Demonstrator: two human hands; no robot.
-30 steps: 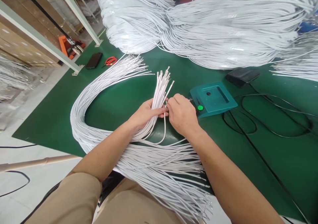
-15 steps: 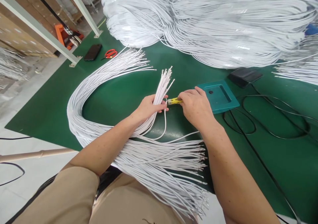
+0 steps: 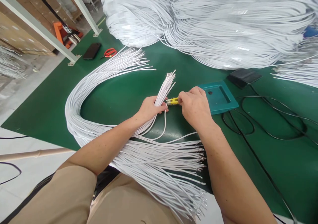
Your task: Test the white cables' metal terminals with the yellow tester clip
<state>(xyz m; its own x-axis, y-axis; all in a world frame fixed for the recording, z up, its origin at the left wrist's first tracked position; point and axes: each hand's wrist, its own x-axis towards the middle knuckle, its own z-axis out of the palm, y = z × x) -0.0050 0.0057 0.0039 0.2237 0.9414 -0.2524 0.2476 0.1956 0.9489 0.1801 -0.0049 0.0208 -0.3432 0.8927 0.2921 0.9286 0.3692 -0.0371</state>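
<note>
My left hand (image 3: 151,108) is closed round a bunch of white cables (image 3: 165,88), whose cut ends stick up above the thumb. One single cable (image 3: 165,123) hangs apart from the bunch, its end at my left fingertips. My right hand (image 3: 197,106) grips a small yellow-handled tool (image 3: 173,101); its metal tip touches or nearly touches that cable end. The tool's exact kind cannot be made out, as my fingers cover most of it. More white cables (image 3: 74,105) curve in a loop to the left, and loose ends (image 3: 179,171) fan out below my hands.
A teal tray (image 3: 218,98) lies beside my right hand, with a black box (image 3: 244,76) and black cord (image 3: 245,131) past it. Big white cable bundles (image 3: 231,28) fill the back. Red-handled snips (image 3: 109,53) and a black phone (image 3: 92,51) lie at the far left.
The held bunch has tilted slightly to the right, and its tips sit a little lower. Both hands keep nearly the same place, with the yellow tool still at the cable end.
</note>
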